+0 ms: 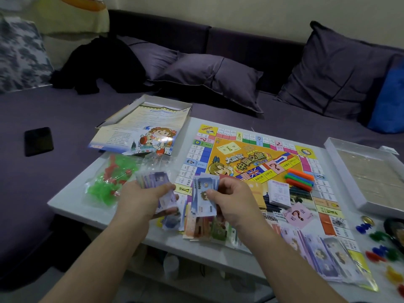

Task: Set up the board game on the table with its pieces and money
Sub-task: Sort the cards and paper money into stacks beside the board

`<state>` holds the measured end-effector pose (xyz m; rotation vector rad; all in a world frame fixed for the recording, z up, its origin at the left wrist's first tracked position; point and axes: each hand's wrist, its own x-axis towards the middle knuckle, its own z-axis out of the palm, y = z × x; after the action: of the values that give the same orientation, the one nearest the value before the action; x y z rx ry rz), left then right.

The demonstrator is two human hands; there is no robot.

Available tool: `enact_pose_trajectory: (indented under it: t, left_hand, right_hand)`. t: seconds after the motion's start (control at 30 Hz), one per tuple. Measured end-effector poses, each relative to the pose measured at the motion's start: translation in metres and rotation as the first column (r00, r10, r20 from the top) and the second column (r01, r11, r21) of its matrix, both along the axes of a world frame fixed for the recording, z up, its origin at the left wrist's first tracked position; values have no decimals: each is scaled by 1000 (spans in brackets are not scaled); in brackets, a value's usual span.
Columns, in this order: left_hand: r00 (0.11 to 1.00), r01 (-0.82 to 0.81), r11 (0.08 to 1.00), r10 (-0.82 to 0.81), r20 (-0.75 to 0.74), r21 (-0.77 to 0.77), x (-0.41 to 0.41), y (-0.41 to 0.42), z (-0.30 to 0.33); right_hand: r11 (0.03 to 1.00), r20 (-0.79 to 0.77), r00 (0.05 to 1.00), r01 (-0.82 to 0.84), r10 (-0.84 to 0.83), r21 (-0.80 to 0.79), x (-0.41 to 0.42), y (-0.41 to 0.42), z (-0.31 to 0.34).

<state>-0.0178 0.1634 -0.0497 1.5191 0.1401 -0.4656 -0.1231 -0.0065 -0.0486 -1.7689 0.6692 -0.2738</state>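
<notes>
Now we grip a banknote stack (156, 182) in left hand (142, 199); right hand (235, 199) pinches blue notes (204, 193) over the board (251, 158).

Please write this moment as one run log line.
left hand: holds banknotes | right hand: pinches blue note | board: open on table

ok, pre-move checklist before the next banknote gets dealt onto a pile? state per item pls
1. Left hand grips the stack of banknotes: ok.
2. Right hand pinches a blue banknote: ok.
3. Whether that is one note or several: cannot tell, more edges show behind it.
4. Board lies open and flat on the table: ok.
5. Piles on the board's near edge kept apart by colour: not ok, they overlap.
6. Purple notes by the near right corner laid down: ok, fanned out.
</notes>
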Motion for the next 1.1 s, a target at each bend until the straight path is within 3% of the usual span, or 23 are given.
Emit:
enact_pose_trajectory:
  t: [0.1,0.33,0.4,0.47,0.53,0.6,0.7,0.8,0.87,0.9,1.1]
  left_hand:
    - [996,-72,996,70,-46,-60,8,8,-2]
    - [998,-57,994,56,-14,-94,10,10,2]
    - [999,-47,993,46,-12,-110,9,10,3]
    - [999,-36,992,36,0,-117,8,10,4]
    - [1000,-24,991,25,9,-128,7,10,5]
    - [1000,-10,990,11,4,-143,6,10,5]
    - [999,44,987,-44,7,-157,2,8,9]
    - [990,143,973,-144,4,-180,-8,3,15]
    - [971,231,952,-237,-7,-199,-16,-2,18]
    - [959,277,940,-283,-6,-197,-19,-5,20]
    - [903,429,892,-429,36,-143,-34,-20,19]
  right_hand:
    - [998,-71,997,-41,38,-47,9,14,-10]
    - [964,-182,981,-109,65,-242,28,53,-25]
    - [876,-231,971,-166,65,-452,30,61,-29]
    - [703,-265,963,-228,58,-674,27,66,-28]
    - [594,-264,963,-248,62,-765,24,68,-27]
    - [580,-242,969,-231,60,-782,22,65,-27]
    - [761,-139,989,-128,51,-636,19,54,-17]
    - [986,64,996,-50,61,-159,16,39,-1]
    - [990,148,987,-86,69,111,9,32,11]
    - [983,169,983,-103,77,152,5,29,14]
    - [981,214,977,-37,-5,191,-15,4,10]
